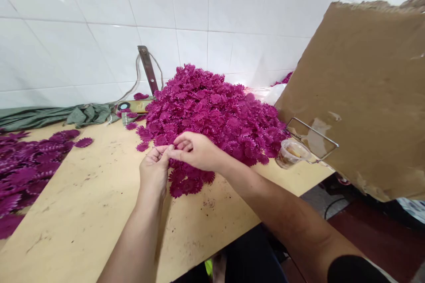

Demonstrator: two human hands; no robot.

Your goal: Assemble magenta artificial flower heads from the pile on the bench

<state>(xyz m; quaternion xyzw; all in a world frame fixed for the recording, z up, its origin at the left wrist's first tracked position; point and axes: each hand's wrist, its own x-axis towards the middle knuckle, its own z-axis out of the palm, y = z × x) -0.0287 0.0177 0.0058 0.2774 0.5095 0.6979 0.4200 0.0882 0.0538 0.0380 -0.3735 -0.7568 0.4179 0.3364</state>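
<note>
In the head view my left hand (pixel 155 166) is closed in a pinch, its thumb and fingertips meeting those of my right hand (pixel 195 151). My right hand is also closed, fingers curled, coming in from the right. Whatever sits between the fingertips is too small and too covered to name. Just behind and below both hands rises a large heap of magenta artificial flower pieces (pixel 199 106), round with toothed petals. A few of these pieces (pixel 189 180) spill forward onto the table under my right hand.
More magenta flower pieces (pixel 36 163) lie at the left of the wooden table (pixel 109 212). A clear plastic cup (pixel 290 152) and a wire frame (pixel 318 141) stand beside a large cardboard sheet (pixel 361 93). Green cloth (pixel 49 117) and an upright metal bar (pixel 148 68) are near the tiled wall.
</note>
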